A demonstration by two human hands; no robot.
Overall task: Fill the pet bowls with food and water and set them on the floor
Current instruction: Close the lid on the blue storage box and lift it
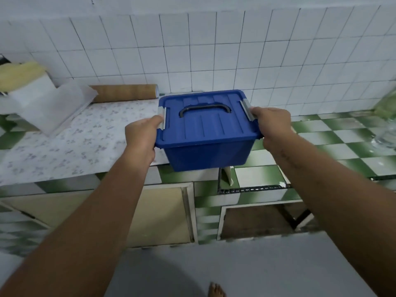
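A blue plastic box with a closed lid, a black carry handle and grey side clips hangs at the front edge of the counter. My left hand grips its left side at the clip. Around the right side, just under that clip, curls my right hand. The lid hides whatever is inside. No pet bowl is in sight.
A patterned sheet covers the counter's left part; green and white tiles cover the right. A brown roll lies against the tiled wall. White wrapping sits at the left. Something clear stands far right. Below are cupboard doors and grey floor.
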